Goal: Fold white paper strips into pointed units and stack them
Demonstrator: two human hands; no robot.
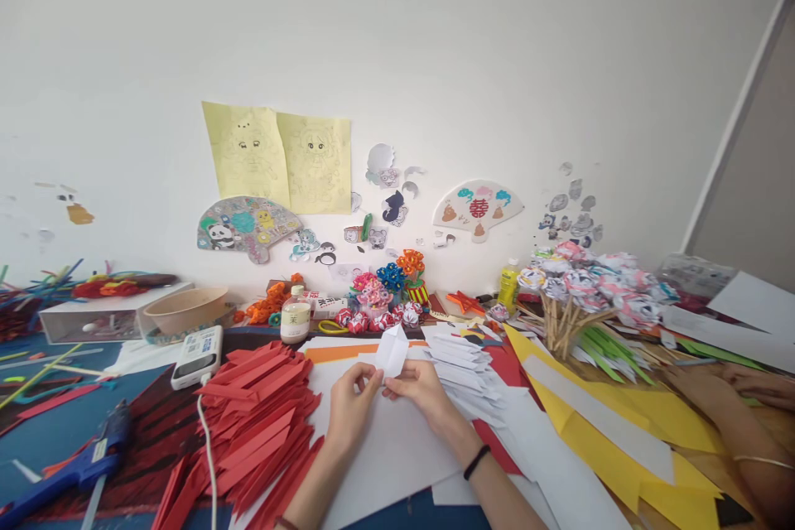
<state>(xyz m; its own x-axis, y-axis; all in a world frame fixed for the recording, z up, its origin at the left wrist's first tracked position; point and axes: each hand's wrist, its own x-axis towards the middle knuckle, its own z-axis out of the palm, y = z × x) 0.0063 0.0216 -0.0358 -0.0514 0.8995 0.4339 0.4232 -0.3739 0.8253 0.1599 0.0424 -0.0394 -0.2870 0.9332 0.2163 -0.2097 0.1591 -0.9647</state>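
Observation:
A small folded piece of white paper (pixel 392 350) stands upright between my hands, pinched near its lower edge. My left hand (pixel 353 402) grips it from the left with thumb and fingertips. From the right, my right hand (pixel 424 397) pinches the same piece, the two thumbs close together. Beneath them lies a large white sheet (pixel 378 455). Left of my hands is a heap of folded red paper strips (pixel 261 422). To the right sits a stack of folded white paper pieces (pixel 465 368).
A blue glue gun (pixel 93 464) lies at left, near a white device (pixel 197 358) with a cable. Behind stand a glue bottle (pixel 296 316), craft flowers (pixel 373 294) and a bundle of paper-topped sticks (pixel 562 323). Yellow paper (pixel 596 414) and another person's arm (pixel 726 414) are at right.

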